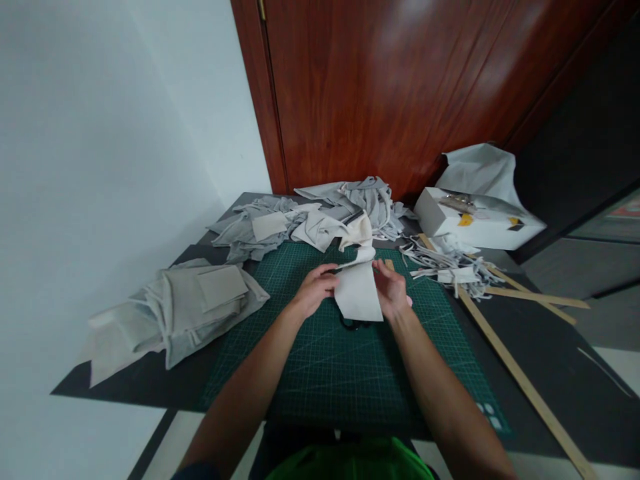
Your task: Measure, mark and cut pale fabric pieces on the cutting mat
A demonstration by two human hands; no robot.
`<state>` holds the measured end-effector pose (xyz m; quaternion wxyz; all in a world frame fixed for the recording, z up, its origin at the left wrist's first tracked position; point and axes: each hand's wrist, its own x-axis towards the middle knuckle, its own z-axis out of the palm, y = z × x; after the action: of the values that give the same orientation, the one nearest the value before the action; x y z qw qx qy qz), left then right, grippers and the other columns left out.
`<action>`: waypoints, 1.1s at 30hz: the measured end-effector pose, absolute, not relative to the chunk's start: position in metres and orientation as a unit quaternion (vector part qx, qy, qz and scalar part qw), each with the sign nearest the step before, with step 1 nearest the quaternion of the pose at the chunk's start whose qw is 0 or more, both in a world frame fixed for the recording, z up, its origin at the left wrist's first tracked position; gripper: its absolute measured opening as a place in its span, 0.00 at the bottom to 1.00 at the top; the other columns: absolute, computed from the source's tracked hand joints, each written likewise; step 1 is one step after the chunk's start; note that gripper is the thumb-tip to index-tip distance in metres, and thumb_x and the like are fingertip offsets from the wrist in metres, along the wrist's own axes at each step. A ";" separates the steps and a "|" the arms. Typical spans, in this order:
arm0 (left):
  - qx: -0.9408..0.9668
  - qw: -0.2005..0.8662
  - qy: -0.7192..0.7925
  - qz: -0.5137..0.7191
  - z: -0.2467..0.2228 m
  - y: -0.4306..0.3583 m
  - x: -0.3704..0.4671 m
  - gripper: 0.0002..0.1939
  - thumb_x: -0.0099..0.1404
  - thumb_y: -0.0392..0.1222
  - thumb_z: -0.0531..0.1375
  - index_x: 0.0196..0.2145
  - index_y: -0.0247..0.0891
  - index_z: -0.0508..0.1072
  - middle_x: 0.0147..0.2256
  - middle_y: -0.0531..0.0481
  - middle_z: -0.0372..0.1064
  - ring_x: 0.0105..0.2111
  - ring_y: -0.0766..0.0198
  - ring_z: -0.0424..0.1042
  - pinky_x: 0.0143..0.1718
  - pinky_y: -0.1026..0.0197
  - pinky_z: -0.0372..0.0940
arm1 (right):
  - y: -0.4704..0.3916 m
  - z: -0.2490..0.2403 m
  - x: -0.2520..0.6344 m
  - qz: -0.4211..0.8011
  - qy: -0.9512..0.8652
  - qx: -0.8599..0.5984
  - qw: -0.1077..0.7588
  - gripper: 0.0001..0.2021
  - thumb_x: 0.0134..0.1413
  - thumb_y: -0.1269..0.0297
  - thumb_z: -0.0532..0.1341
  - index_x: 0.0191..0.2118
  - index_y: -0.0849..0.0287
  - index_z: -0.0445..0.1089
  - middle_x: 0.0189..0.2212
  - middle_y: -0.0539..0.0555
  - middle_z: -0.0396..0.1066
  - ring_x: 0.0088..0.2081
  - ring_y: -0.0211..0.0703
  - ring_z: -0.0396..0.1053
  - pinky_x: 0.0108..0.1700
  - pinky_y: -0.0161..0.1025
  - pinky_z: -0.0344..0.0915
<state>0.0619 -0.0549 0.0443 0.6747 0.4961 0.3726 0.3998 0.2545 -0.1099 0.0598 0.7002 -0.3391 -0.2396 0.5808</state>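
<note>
A pale piece of fabric point(359, 293) hangs between my two hands above the green cutting mat point(325, 373). My left hand point(318, 288) pinches its left edge near the top. On the opposite side, my right hand point(391, 288) grips the right edge. The top of the fabric is folded or curled over. Black looped handles point(350, 325), perhaps of scissors, show partly from under the fabric; the rest is hidden. Just beyond my hands, a cream fabric scrap point(357, 231) lies at the mat's far edge.
Grey fabric heaps point(373, 200) line the table's back. Folded cloth point(205, 300) is stacked at left. At right are thin fabric strips point(457, 267), wooden rulers point(515, 370) and a white box point(475, 217). A wooden door point(380, 87) stands behind, a white wall point(125, 133) at left.
</note>
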 end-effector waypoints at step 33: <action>0.719 0.492 0.328 0.365 0.041 -0.059 0.046 0.35 0.56 0.45 0.72 0.61 0.40 0.72 0.55 0.41 0.74 0.47 0.55 0.75 0.47 0.55 0.69 | -0.128 0.046 0.224 0.521 -0.379 -0.427 0.635 0.23 0.53 0.45 0.72 0.52 0.49 0.77 0.51 0.53 0.79 0.48 0.50 0.77 0.52 0.51 0.75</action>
<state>0.0456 -0.0595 0.0414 0.4921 0.7189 0.3277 0.3655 0.2243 -0.1276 0.0464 0.6349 -0.4266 -0.3794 0.5205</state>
